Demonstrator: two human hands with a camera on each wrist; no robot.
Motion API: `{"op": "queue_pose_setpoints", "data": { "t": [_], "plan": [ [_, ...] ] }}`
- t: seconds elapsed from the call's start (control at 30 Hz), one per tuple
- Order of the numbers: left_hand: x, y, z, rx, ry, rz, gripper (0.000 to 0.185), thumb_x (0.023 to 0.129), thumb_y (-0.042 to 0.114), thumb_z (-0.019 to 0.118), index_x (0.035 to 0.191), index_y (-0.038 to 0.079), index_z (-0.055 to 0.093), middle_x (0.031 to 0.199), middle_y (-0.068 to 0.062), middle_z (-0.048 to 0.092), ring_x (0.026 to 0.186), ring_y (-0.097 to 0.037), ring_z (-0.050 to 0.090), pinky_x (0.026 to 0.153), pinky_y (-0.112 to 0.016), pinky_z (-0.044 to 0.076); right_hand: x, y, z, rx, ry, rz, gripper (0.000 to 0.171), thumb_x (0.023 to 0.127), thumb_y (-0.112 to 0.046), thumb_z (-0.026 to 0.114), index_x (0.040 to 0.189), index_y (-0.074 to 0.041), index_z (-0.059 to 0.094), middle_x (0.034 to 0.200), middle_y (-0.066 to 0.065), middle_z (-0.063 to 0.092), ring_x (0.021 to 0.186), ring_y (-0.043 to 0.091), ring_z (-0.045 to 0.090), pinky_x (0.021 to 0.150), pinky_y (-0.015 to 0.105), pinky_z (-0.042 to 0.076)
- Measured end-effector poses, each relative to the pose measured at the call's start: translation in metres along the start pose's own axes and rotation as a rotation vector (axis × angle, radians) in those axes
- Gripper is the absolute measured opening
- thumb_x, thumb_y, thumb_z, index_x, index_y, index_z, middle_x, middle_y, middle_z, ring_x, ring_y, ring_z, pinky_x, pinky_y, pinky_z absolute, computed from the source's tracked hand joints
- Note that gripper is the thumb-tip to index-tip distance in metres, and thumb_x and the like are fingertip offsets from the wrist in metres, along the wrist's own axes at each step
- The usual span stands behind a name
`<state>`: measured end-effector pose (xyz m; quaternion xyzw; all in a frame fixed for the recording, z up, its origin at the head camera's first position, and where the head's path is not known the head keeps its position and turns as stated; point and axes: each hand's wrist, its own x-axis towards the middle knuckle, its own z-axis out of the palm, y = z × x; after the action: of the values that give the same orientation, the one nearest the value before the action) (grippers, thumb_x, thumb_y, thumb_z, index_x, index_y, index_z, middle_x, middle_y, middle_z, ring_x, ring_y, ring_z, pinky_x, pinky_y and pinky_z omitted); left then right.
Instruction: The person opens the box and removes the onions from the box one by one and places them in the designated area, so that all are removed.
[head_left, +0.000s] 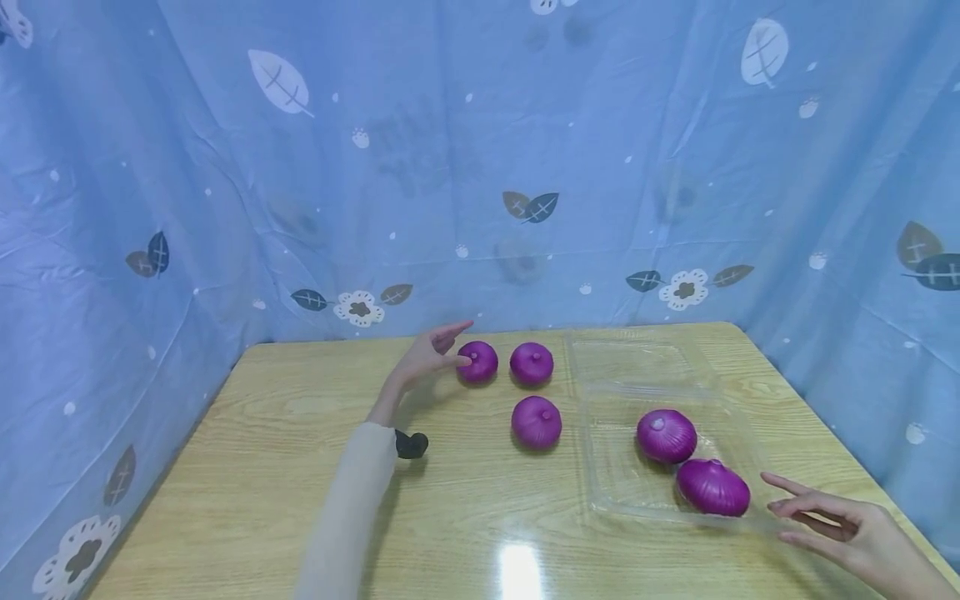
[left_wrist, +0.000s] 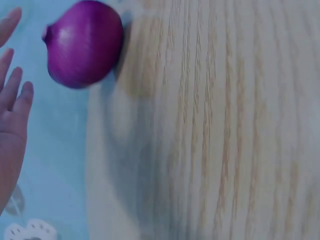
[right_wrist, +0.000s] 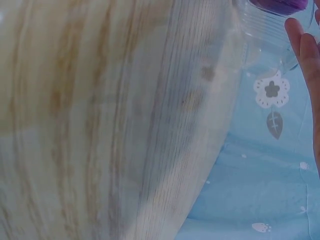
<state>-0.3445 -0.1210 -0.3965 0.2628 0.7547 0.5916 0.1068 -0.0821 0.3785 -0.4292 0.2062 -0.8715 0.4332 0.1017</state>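
Observation:
My left hand (head_left: pixel 422 360) reaches to the back of the table, fingers extended beside a purple onion (head_left: pixel 482 367); the thumb overlaps the onion's left side in the head view. In the left wrist view the fingers (left_wrist: pixel 16 102) stand apart from that onion (left_wrist: pixel 85 45). Two more onions sit to its right, one at the back (head_left: pixel 532 365) and one nearer (head_left: pixel 537 423). A clear plastic container (head_left: pixel 611 467) holds two onions, one (head_left: pixel 667 436) behind the other (head_left: pixel 714 488). Just right of its front corner, my right hand (head_left: pixel 851 529) hovers with loosely bent fingers, holding nothing.
The container's clear lid (head_left: pixel 637 362) lies folded back toward the rear edge of the wooden table (head_left: pixel 285 500). A blue patterned curtain (head_left: pixel 450 167) hangs behind and along both sides. A black wrist device (head_left: pixel 412 445) protrudes beside my left sleeve (head_left: pixel 345 508).

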Motion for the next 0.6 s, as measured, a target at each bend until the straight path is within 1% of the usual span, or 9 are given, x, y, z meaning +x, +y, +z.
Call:
{"op": "queue_pose_setpoints", "data": {
  "t": [0.07,0.13,0.17,0.23,0.3,0.4,0.5,0.57,0.6],
  "plan": [
    [0.001,0.0,0.003,-0.041,-0.015,0.038,0.066,0.076,0.002,0.069,0.135,0.006,0.039,0.141,-0.01,0.034,0.13,-0.026,0.028,0.107,-0.038,0.022,0.0,0.001,0.0,0.013,-0.007,-0.014,0.028,0.068,0.015,0.067,0.093,0.002,0.063,0.122,-0.011,0.055,0.107,-0.003,0.051,0.072,0.017,0.05],
    [0.003,-0.001,0.007,-0.072,-0.024,0.067,0.065,0.076,0.003,0.069,0.134,0.009,0.04,0.141,-0.009,0.035,0.129,-0.023,0.03,0.106,-0.04,0.025,0.0,0.001,-0.001,0.02,-0.009,-0.037,0.03,0.067,0.016,0.067,0.092,0.003,0.063,0.123,-0.009,0.055,0.107,-0.002,0.051,0.073,0.017,0.05],
    [0.004,-0.002,0.011,-0.087,-0.03,0.083,0.064,0.077,0.003,0.069,0.134,0.01,0.041,0.14,-0.008,0.037,0.129,-0.022,0.032,0.105,-0.041,0.027,0.0,0.002,-0.001,0.033,-0.012,-0.054,0.03,0.066,0.017,0.067,0.093,0.003,0.062,0.123,-0.009,0.054,0.108,-0.002,0.051,0.074,0.017,0.05],
    [0.004,-0.001,0.02,-0.127,-0.05,0.128,0.062,0.077,0.003,0.068,0.133,0.009,0.042,0.139,-0.008,0.039,0.128,-0.024,0.034,0.103,-0.044,0.029,0.001,0.004,-0.001,0.076,-0.016,-0.088,0.031,0.066,0.02,0.065,0.093,0.004,0.062,0.124,-0.008,0.054,0.109,0.0,0.051,0.074,0.017,0.049],
    [0.002,0.006,0.035,-0.157,-0.082,0.161,0.06,0.078,0.0,0.066,0.133,0.007,0.042,0.137,-0.01,0.04,0.127,-0.026,0.034,0.101,-0.044,0.033,0.001,0.005,-0.001,0.116,-0.022,-0.114,0.032,0.066,0.022,0.064,0.093,0.005,0.061,0.125,-0.005,0.053,0.109,0.001,0.052,0.075,0.017,0.049],
    [-0.002,0.017,0.062,-0.228,-0.177,0.212,0.059,0.079,-0.007,0.062,0.133,-0.003,0.038,0.137,-0.018,0.037,0.127,-0.036,0.031,0.098,-0.046,0.035,0.0,0.006,0.0,0.123,-0.027,-0.116,0.031,0.066,0.021,0.064,0.093,0.005,0.062,0.126,-0.007,0.053,0.108,0.001,0.052,0.073,0.019,0.05],
    [-0.006,0.027,0.091,-0.257,-0.279,0.223,0.06,0.078,-0.01,0.061,0.132,-0.008,0.036,0.137,-0.023,0.035,0.126,-0.039,0.03,0.096,-0.044,0.038,0.0,0.005,0.001,0.12,-0.028,-0.099,0.03,0.068,0.021,0.063,0.093,0.005,0.061,0.126,-0.009,0.052,0.107,0.001,0.053,0.072,0.019,0.051],
    [-0.006,0.031,0.108,-0.264,-0.323,0.221,0.058,0.078,-0.009,0.062,0.131,-0.008,0.037,0.136,-0.023,0.036,0.126,-0.037,0.032,0.096,-0.044,0.038,-0.001,0.005,0.0,0.096,-0.024,-0.089,0.03,0.068,0.02,0.064,0.092,0.004,0.062,0.125,-0.01,0.052,0.107,0.0,0.053,0.072,0.019,0.051],
    [-0.006,0.033,0.116,-0.265,-0.34,0.216,0.058,0.078,-0.008,0.063,0.131,-0.006,0.039,0.136,-0.021,0.037,0.126,-0.034,0.033,0.096,-0.043,0.039,0.0,0.006,0.0,0.094,-0.023,-0.089,0.029,0.068,0.02,0.064,0.092,0.004,0.061,0.125,-0.01,0.053,0.108,0.001,0.052,0.072,0.02,0.051]
  ]
}}
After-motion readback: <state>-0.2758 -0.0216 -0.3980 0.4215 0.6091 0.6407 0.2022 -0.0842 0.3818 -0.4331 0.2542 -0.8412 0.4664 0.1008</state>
